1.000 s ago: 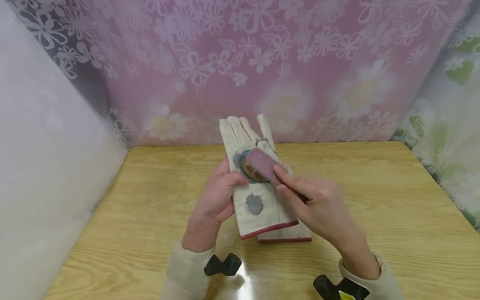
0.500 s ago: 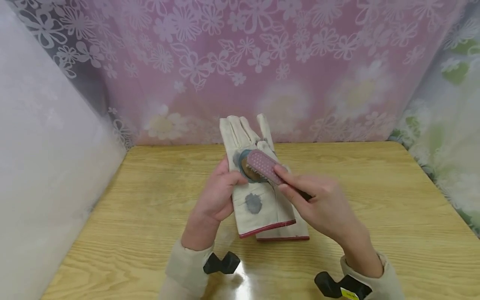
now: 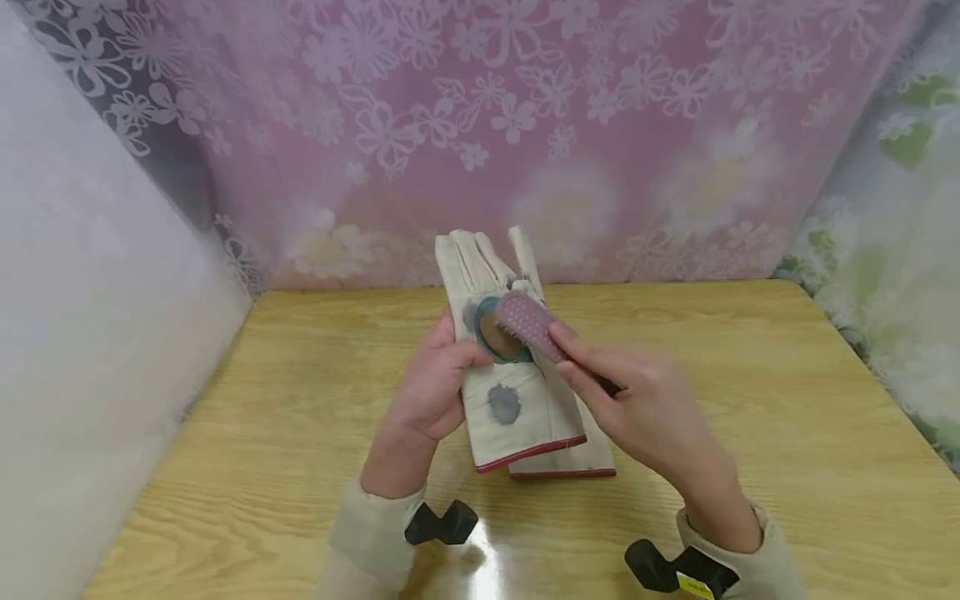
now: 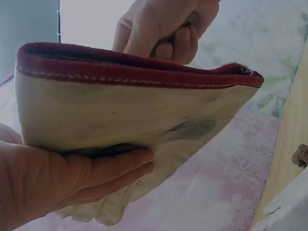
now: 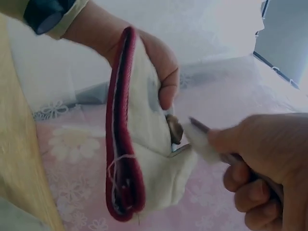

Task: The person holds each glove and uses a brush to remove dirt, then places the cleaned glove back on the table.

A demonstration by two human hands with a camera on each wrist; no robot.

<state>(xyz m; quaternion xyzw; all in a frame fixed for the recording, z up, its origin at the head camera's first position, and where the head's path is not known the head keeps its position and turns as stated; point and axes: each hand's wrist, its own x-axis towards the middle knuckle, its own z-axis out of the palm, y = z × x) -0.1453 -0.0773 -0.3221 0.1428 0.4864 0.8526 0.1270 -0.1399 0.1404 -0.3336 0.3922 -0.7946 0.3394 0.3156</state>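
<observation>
A cream cloth work glove (image 3: 517, 400) with grey stains and a red-edged cuff points its fingers away from me in the head view. My left hand (image 3: 431, 383) grips its left side, thumb on top, with fingers against the underside in the left wrist view. By the thumb lies a brown oval piece (image 3: 498, 337) with a blue rim, standing proud of the glove in the right wrist view. My right hand (image 3: 637, 400) pinches a pink brush (image 3: 528, 321), its pale bristles (image 5: 199, 142) facing the brown piece. Part of that piece is hidden behind the brush.
A second red-edged cuff (image 3: 570, 471) shows beneath the upper one. The wooden table (image 3: 300, 417) lies below, its far edge meeting a pink floral backdrop (image 3: 420, 125). A white sheet (image 3: 90, 292) hangs at left. A small brown lump (image 4: 300, 155) shows at the left wrist view's edge.
The brush has shifted slightly and turned, uncovering more of the brown piece. The glove and both hands have drifted a little left in the head view; both grips stay the same.
</observation>
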